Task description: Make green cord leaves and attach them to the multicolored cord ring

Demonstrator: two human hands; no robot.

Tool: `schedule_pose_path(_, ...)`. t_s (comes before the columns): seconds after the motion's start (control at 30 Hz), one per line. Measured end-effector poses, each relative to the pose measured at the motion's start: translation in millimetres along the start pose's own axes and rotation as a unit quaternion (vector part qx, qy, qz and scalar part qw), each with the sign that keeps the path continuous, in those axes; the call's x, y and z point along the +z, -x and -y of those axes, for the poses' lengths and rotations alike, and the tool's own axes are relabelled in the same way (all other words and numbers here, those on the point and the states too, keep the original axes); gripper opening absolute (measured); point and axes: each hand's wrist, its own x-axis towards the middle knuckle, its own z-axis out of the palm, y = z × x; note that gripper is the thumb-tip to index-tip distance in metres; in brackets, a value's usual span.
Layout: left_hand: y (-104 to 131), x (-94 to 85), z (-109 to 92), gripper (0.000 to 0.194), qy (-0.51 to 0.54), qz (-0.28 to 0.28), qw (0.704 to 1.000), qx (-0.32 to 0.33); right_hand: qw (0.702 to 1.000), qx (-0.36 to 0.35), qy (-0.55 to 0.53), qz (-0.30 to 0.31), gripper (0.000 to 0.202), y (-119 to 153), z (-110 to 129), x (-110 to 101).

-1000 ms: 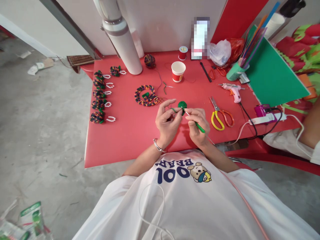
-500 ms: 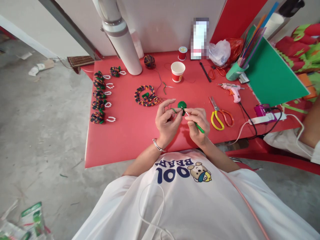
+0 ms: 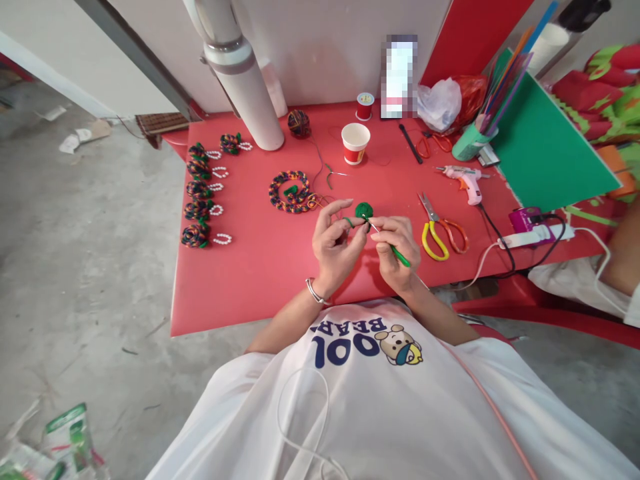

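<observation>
My left hand (image 3: 336, 241) pinches green yarn at the near side of a small green yarn ball (image 3: 364, 211), with a strand looped by its forefinger. My right hand (image 3: 397, 250) grips a crochet hook (image 3: 401, 257) with a green handle; its thin metal tip meets the yarn at my left fingertips. Left of my hands, a multicoloured braided yarn ring (image 3: 290, 192) lies flat on the red table (image 3: 240, 280), a green piece inside it. The exact stitch at the hook's tip is too small to tell.
Yarn bundles (image 3: 195, 235) with white bead loops line the table's left side. A flask (image 3: 250, 93), yarn ball (image 3: 299, 124), paper cup (image 3: 355, 143) and thread spool (image 3: 365, 106) stand behind. Scissors (image 3: 435, 227), a glue gun (image 3: 465, 181) and a power strip (image 3: 533, 237) lie right.
Both hands keep nearly the same place and grip. The green strand at my left forefinger and the hook have shifted very slightly.
</observation>
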Motion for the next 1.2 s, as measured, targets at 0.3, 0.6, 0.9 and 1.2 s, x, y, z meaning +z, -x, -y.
schedule_pose_path(0.3,1.6,2.1,1.7,0.017,0.008,-0.003,1.0,-0.016,1.0,0.008,-0.008,-0.004,0.021,-0.4,2.7,1.0)
schedule_pose_path(0.6,0.8,-1.3,-2.5,0.043,0.113,0.054,0.991,-0.047,1.0,0.01,-0.021,-0.019,0.017,0.3,2.1,1.7)
schedule_pose_path(0.9,2.9,6.1,0.8,0.064,0.207,0.028,0.961,-0.183,1.0,0.0,-0.021,-0.02,0.016,-0.2,5.1,1.8)
schedule_pose_path(1.2,-15.9,-3.0,-18.7,0.089,0.368,0.052,0.855,-0.362,0.998,-0.049,0.025,0.008,0.018,3.8,-2.1,-5.3)
